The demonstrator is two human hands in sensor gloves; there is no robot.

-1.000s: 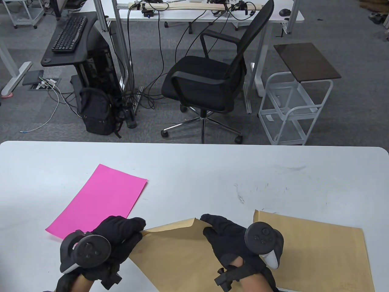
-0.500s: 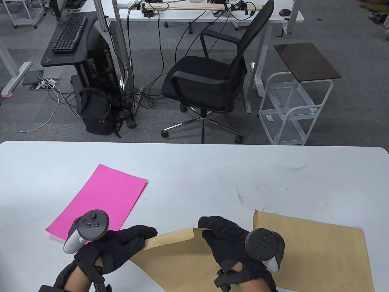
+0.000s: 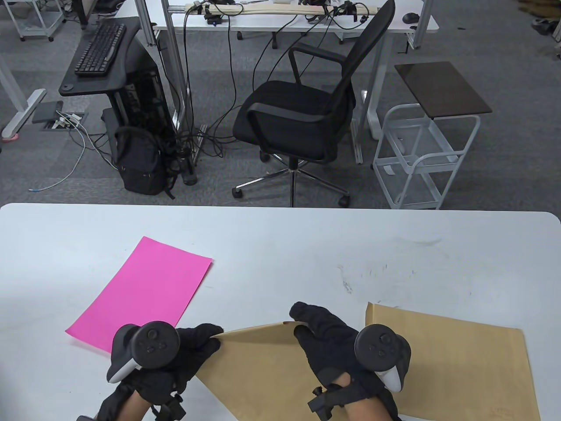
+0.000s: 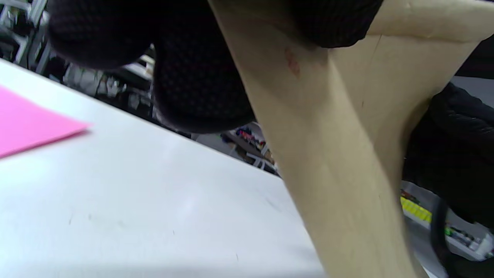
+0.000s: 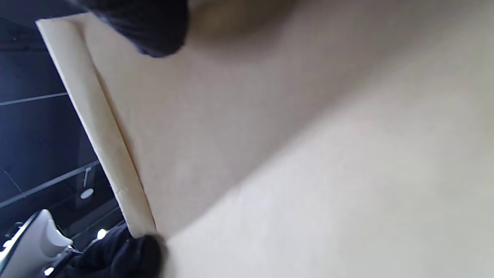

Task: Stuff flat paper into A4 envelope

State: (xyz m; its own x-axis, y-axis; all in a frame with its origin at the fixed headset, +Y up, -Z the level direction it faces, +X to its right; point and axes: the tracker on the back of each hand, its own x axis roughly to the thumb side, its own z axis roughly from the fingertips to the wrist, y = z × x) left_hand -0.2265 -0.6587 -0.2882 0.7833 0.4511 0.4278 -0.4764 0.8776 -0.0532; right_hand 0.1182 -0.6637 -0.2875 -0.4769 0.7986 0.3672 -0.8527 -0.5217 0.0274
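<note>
A brown A4 envelope (image 3: 456,364) lies at the table's front right, its left end lifted. My left hand (image 3: 197,346) pinches the left corner of the raised flap (image 3: 254,351). My right hand (image 3: 320,333) grips the same flap edge near its middle. The envelope fills the right wrist view (image 5: 308,154) and shows as a tan band in the left wrist view (image 4: 339,154). A pink sheet of paper (image 3: 142,291) lies flat on the table to the left, just beyond my left hand, and shows in the left wrist view (image 4: 27,131).
The white table (image 3: 280,245) has faint scuff marks at its centre right. Beyond its far edge stand a black office chair (image 3: 302,114), a white trolley (image 3: 420,153) and a black backpack (image 3: 140,162) on the floor.
My left hand has rolled so its tracker faces up and has shifted slightly right along the flap edge. The flap's corner sits a little higher. My right hand barely moved.
</note>
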